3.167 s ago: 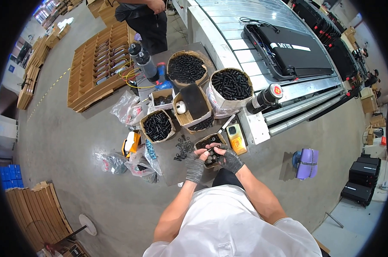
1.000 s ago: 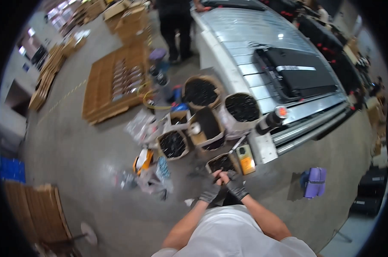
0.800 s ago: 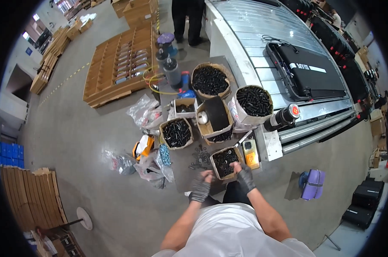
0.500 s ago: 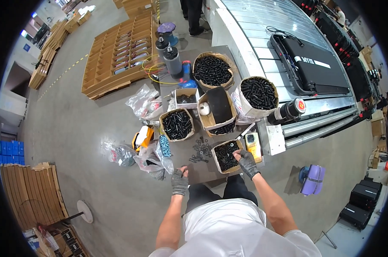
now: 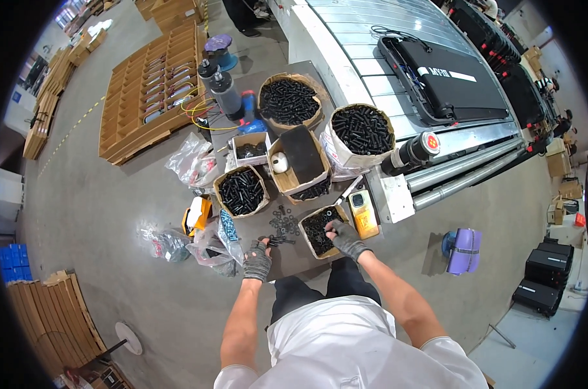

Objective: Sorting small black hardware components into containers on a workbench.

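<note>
My left hand (image 5: pixel 257 261), in a grey fingerless glove, is at the near edge of the worktable (image 5: pixel 294 262). Its fingers are curled, with the tips against the ends of a few black bolts (image 5: pixel 278 240); whether it grips one is not visible. Just beyond lies a loose spread of dark washers (image 5: pixel 284 222). My right hand (image 5: pixel 349 241), gloved alike, reaches over the rim of a small cardboard box (image 5: pixel 317 255) of small black parts (image 5: pixel 316 228). Its fingertips are pinched together at the parts, and what they hold is too small to make out.
Boxes of black cylindrical parts (image 5: pixel 290 102) crowd the table's far side. A phone in a yellow case (image 5: pixel 363 212) lies right of the small box. Plastic bags (image 5: pixel 213 249) hang at the left edge. A roller conveyor (image 5: pixel 462 172) carries a black case (image 5: pixel 459 81) at right.
My left hand has moved forward to the black bolts, its fingers now at their ends. My right hand stays at the small box. The whole view has shifted as my head turned.
</note>
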Demonstrator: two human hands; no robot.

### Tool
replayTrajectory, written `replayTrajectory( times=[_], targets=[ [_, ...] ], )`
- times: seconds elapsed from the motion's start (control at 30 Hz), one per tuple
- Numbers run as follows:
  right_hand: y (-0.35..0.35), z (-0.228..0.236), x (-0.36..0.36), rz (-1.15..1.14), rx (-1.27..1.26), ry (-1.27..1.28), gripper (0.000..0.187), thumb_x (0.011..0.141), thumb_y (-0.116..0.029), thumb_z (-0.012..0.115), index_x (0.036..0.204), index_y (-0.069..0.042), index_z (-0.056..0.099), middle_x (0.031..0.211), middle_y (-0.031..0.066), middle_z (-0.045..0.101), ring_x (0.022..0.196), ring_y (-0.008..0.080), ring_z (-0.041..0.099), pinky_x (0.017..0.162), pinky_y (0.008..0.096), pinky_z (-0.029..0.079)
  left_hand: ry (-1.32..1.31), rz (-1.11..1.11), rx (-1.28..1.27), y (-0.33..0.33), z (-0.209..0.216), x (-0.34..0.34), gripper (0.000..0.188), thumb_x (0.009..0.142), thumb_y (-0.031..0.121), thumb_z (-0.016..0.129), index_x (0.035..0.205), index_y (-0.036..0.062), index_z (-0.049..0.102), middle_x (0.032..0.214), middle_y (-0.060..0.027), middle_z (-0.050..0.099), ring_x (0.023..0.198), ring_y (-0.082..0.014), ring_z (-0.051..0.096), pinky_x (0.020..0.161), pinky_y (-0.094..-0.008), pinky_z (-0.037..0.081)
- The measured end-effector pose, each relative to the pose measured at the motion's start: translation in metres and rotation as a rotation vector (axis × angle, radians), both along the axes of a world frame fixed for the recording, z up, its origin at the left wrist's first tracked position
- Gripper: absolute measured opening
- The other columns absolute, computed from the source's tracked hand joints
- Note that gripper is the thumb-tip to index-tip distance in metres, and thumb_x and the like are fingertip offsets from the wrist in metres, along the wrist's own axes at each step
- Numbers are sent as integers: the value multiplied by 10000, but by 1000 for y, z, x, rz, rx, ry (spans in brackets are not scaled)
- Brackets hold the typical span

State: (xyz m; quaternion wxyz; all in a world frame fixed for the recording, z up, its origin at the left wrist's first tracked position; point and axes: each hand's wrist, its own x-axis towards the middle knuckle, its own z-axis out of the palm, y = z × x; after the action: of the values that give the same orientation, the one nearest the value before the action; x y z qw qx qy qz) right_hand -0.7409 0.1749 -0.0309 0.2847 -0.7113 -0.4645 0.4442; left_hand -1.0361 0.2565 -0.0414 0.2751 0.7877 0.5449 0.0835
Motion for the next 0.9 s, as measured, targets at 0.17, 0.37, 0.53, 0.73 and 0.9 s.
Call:
replayTrajectory(
  times=[0.17,0.37,0.53,0.73,0.9],
  targets=[
    [10,4,-23,134,-43,-341,252,843,-156,611,1076,-74,563,1012,172,658,984,384,611,825,447,479,13,-52,-15,3,-5,-9,213,830,170,637,1026,88,637,1011,-159,620,889,-376,625,782,-461,501],
    [9,7,-21,130,-10,-354,205,872,-193,552,1026,-71,611,974,183,659,938,391,615,798,450,484,-350,-8,26,-20,11,-11,217,809,166,684,972,32,636,926,-168,624,846,-357,614,764,-422,501],
    [11,24,-1,-129,-176,315,163,919,-194,535,983,-67,615,797,52,656,780,225,641,693,323,503,-648,164,-152,-42,55,27,185,845,161,677,951,15,638,842,-103,635,772,-220,616,713,-327,490],
    [5,68,-1,-435,-144,1205,175,924,-204,556,985,-46,599,958,106,637,873,197,622,795,294,519,-688,118,-239,-48,83,66,192,850,174,683,956,18,653,814,-81,647,746,-168,618,695,-295,493],
    [-1,59,5,-465,-131,1266,266,912,-180,583,1135,-33,584,1063,113,626,1020,209,598,888,329,508,-692,88,-215,-46,89,84,170,845,144,685,955,18,652,840,-74,647,774,-166,614,721,-290,487]
  ],
)
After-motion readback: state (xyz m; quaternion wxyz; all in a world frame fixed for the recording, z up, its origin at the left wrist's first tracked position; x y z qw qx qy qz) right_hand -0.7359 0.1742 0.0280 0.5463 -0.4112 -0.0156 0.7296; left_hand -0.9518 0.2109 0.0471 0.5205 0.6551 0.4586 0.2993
